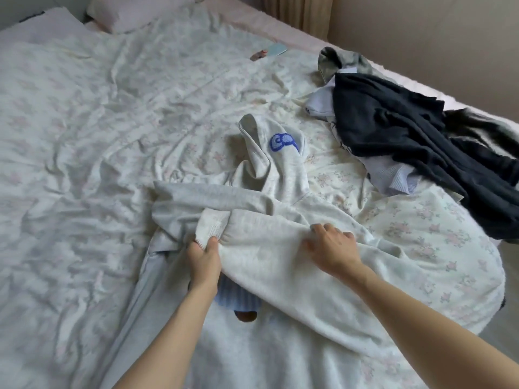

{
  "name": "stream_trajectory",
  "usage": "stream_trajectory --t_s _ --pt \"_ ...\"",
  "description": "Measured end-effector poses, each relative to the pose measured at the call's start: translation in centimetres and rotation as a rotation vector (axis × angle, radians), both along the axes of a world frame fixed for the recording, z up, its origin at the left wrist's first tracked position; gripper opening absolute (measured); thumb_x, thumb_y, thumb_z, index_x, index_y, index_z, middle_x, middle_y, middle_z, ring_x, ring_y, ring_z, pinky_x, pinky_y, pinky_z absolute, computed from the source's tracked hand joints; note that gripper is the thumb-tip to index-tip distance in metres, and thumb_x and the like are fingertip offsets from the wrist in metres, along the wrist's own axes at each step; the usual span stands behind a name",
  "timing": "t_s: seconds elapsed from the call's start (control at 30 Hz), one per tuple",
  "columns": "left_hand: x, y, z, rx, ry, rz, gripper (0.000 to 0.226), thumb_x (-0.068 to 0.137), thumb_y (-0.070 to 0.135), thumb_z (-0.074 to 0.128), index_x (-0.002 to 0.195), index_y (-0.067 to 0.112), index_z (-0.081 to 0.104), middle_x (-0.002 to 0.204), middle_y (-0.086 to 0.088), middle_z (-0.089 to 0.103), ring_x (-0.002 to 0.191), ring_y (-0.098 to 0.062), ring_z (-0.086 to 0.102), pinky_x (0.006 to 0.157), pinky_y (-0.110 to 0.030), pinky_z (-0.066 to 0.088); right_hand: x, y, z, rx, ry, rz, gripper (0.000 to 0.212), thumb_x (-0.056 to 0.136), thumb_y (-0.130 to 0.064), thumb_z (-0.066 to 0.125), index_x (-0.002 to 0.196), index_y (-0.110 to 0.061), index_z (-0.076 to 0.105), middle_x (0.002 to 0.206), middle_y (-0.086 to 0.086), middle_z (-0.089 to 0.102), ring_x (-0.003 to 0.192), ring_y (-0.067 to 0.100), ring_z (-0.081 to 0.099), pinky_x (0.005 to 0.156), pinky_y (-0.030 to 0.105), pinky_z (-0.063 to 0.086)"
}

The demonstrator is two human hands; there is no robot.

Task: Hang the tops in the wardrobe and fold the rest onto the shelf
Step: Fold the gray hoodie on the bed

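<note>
A pale grey hooded sweatshirt [269, 265] with a blue printed patch on its hood lies spread on the bed, its sleeves folded across the body. My left hand [203, 259] pinches the ribbed cuff of one sleeve. My right hand [331, 245] grips the same sleeve's fabric further right, fingers curled into the cloth. A light blue ribbed hem [233, 300] shows under the sweatshirt below my left wrist. To the right lies a heap of clothes: a dark navy garment [407, 133] on top, a lavender-white one [390, 171] beneath, and a grey-green one [337, 63] behind.
The bed [84, 136] carries a wrinkled floral cover. Two pillows [134, 12] lie at the head. A phone [276, 49] and a small reddish object [258, 55] rest far on the cover. A beige wall and curtain [303, 12] run along the right side.
</note>
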State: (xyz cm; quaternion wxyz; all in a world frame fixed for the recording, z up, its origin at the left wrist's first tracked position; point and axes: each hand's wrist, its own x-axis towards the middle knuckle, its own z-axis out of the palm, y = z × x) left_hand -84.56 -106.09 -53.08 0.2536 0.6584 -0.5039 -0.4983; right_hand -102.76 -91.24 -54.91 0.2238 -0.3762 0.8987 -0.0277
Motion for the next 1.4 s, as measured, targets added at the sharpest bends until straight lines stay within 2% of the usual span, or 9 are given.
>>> stream_trajectory --t_s 0.17,0.47,0.6,0.73,0.87,1.0,1.1,1.23,1.4 --pt "5.7 -3.6 0.2 -0.129 -0.25 0.131 0.027 0.092 0.006 0.048 0.116 -0.006 0.048 0.121 -0.024 0.056 0.109 -0.034 0.055 0.088 -0.037 0.041 3.4 -3.9 1.3 -0.262 0.015 0.199 0.027 0.096 -0.036 0.036 0.1 -0.02 0.057 0.097 0.001 0.062 0.085 0.028 0.062 0.057 0.029 0.032" --pt "9.4 -3.6 -0.6 -0.153 -0.604 -0.241 0.071 0.083 0.023 0.067 0.143 0.009 0.031 0.141 -0.021 0.037 0.13 -0.036 0.033 0.105 -0.049 0.033 2.0 -4.9 0.0 0.037 -0.027 -0.347 0.065 0.083 -0.056 0.055 0.125 -0.008 0.041 0.126 0.01 0.045 0.119 0.03 0.041 0.077 0.04 0.038" --pt "8.8 -4.2 -0.2 -0.332 -0.685 -0.436 0.067 0.086 0.04 0.06 0.145 0.024 0.032 0.151 -0.007 0.027 0.138 -0.03 0.021 0.109 -0.051 0.022 1.2 -5.6 -0.1 0.275 -0.029 -0.249 0.036 0.088 -0.039 0.046 0.109 -0.012 0.059 0.12 0.009 0.058 0.118 0.028 0.04 0.085 0.04 0.032" --pt "8.6 -5.1 0.2 -0.34 -0.729 -0.649 0.058 0.088 0.049 0.053 0.141 0.03 0.039 0.153 0.005 0.026 0.143 -0.021 0.011 0.113 -0.052 0.013 2.6 -8.9 2.7 -0.005 -0.01 -0.08 0.038 0.095 -0.035 0.035 0.097 -0.011 0.065 0.108 0.007 0.06 0.112 0.03 0.042 0.084 0.039 0.032" --pt "8.0 -5.0 1.9 -0.32 -0.642 -0.74 0.089 0.081 0.058 0.059 0.15 0.028 0.012 0.157 0.003 0.014 0.145 -0.018 0.008 0.115 -0.05 0.011 3.7 -13.7 9.0 -0.595 -0.525 -0.221 0.031 0.098 -0.025 0.043 0.07 -0.017 0.053 0.067 -0.001 0.055 0.073 0.02 0.053 0.056 0.012 0.037" --pt "6.3 -5.1 4.6 -0.36 -0.494 -0.67 0.113 0.068 0.058 0.072 0.15 0.012 0.01 0.157 -0.006 0.013 0.144 -0.021 0.012 0.115 -0.045 0.016 5.1 -18.4 15.7 -0.921 -1.167 -0.461 0.026 0.101 -0.028 0.042 0.086 -0.015 0.058 0.065 0.0 0.059 0.05 0.002 0.057 0.046 0.018 0.044" --pt "4.8 -6.3 7.1 -0.449 -0.378 -0.452 0.097 0.071 0.044 0.077 0.144 0.002 0.028 0.148 -0.014 0.033 0.138 -0.028 0.03 0.111 -0.042 0.026 6.6 -20.4 19.8 -0.933 -1.434 -0.371 0.03 0.101 -0.031 0.038 0.089 -0.014 0.059 0.071 0.002 0.066 0.065 0.014 0.063 0.058 0.025 0.051" --pt "4.5 -8.8 10.5 -0.527 -0.226 -0.048 0.03 0.091 0.016 0.06 0.093 -0.014 0.061 0.097 -0.032 0.063 0.094 -0.042 0.06 0.079 -0.041 0.039 7.5 -19.9 21.4 -0.968 -1.394 -0.313 0.029 0.1 -0.029 0.043 0.089 -0.01 0.062 0.077 0.007 0.065 0.073 0.02 0.061 0.071 0.032 0.048" --pt "8.3 -9.4 13.1 -0.694 -0.248 -0.013 0.021 0.092 -0.001 0.049 0.107 0.0 0.063 0.101 -0.021 0.068 0.092 -0.039 0.062 0.073 -0.04 0.044 6.4 -16.0 20.9 -1.004 -1.171 -0.503 0.024 0.096 -0.026 0.051 0.083 -0.011 0.065 0.075 0.006 0.068 0.076 0.019 0.066 0.076 0.035 0.053"
